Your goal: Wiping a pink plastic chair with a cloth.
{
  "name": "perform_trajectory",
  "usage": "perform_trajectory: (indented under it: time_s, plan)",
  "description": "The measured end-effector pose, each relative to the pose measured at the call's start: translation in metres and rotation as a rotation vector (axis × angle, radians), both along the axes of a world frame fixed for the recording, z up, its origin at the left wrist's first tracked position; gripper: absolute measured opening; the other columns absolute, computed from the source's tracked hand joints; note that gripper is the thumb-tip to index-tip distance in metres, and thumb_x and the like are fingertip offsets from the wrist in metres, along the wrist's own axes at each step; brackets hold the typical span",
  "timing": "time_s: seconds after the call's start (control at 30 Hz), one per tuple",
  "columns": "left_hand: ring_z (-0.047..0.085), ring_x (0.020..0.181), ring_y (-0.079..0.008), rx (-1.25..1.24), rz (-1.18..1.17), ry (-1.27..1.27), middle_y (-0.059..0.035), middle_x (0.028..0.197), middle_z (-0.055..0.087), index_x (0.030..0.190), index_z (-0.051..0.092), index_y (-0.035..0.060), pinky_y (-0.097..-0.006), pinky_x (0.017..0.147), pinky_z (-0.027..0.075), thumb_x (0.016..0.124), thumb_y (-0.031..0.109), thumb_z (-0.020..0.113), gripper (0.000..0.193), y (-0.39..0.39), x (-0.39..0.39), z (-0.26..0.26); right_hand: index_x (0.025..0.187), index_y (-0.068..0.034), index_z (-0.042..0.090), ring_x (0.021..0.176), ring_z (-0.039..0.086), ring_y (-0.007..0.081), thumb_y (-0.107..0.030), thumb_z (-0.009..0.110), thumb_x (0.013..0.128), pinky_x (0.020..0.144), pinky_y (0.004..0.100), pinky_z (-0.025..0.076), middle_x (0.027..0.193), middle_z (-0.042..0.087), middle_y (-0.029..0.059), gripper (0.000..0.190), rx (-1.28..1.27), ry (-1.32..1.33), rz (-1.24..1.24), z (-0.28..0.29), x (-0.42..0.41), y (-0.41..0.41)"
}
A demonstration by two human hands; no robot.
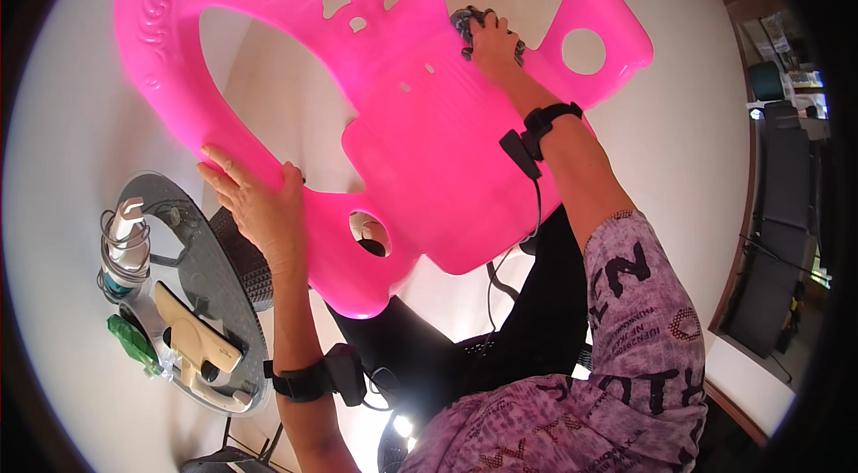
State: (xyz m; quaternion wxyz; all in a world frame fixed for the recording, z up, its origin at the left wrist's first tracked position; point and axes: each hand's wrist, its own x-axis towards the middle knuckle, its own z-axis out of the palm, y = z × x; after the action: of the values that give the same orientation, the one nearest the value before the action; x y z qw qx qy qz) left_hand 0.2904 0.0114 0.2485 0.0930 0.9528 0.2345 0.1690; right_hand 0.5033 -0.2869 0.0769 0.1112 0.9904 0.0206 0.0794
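A bright pink molded plastic armchair (456, 158) lies tilted before me, with cut-out shapes in its backrest and a round hole in each armrest. My left hand (258, 205) grips the curved armrest at the left, thumb on the inner edge and fingers on the outer side. Bunched under the fingers of my right hand (495, 41) is a dark patterned cloth (466, 24), pressed against the chair where seat and backrest meet, near the right armrest. Both wrists wear black straps with small devices and cables.
At the left stands an oval glass table (231, 299) bearing a white cord-wrapped appliance (127, 238), a beige phone-like object (198, 325) and a green plastic bag (134, 342). A dark woven chair (244, 258) is beside it. Dark cushioned furniture (781, 205) is at the far right.
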Motion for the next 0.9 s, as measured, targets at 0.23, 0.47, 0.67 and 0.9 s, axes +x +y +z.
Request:
perform_trajectory:
  time_s: [0.23,0.47,0.67,0.9]
  plan:
    - [0.03,0.127,-0.0434,-0.07,-0.007,-0.013,-0.0298,0.144,0.014,0.145,0.004,0.0064,-0.0469,0.095,0.039,0.074,0.024,0.061,0.092,0.001,-0.003,0.003,0.119,-0.017,0.051,0.105,0.047,0.0297,-0.032,0.068,0.074,0.071,0.0418,0.052,0.116,0.045,0.0123,0.05,0.024,0.136,0.004,0.01,-0.032,-0.027]
    - [0.031,0.127,-0.0423,-0.039,-0.022,-0.028,-0.033,0.142,0.014,0.143,0.005,-0.0005,-0.0465,0.092,0.042,0.074,0.02,0.06,0.091,0.004,-0.004,0.003,0.127,-0.009,0.044,0.106,0.047,0.0327,-0.029,0.063,0.077,0.075,0.041,0.052,0.12,0.044,0.0154,0.057,-0.122,0.141,-0.039,0.017,-0.131,-0.082]
    - [0.03,0.128,-0.0425,-0.014,-0.02,-0.041,-0.0344,0.141,0.014,0.142,0.008,-0.0024,-0.0467,0.093,0.042,0.071,0.023,0.063,0.093,-0.001,0.003,-0.002,0.131,0.0,0.037,0.105,0.048,0.0355,-0.028,0.061,0.078,0.081,0.0395,0.05,0.12,0.042,0.0201,0.064,0.11,0.351,-0.37,0.051,-0.202,-0.113]
    - [0.027,0.129,-0.0435,-0.044,-0.05,-0.073,-0.0347,0.141,0.014,0.142,0.007,-0.0019,-0.0481,0.094,0.04,0.071,0.027,0.064,0.095,0.006,0.005,-0.002,0.129,0.007,0.036,0.105,0.048,0.0395,-0.027,0.062,0.075,0.087,0.0423,0.045,0.114,0.045,0.0272,0.07,0.208,0.454,-0.166,0.06,-0.297,-0.057]
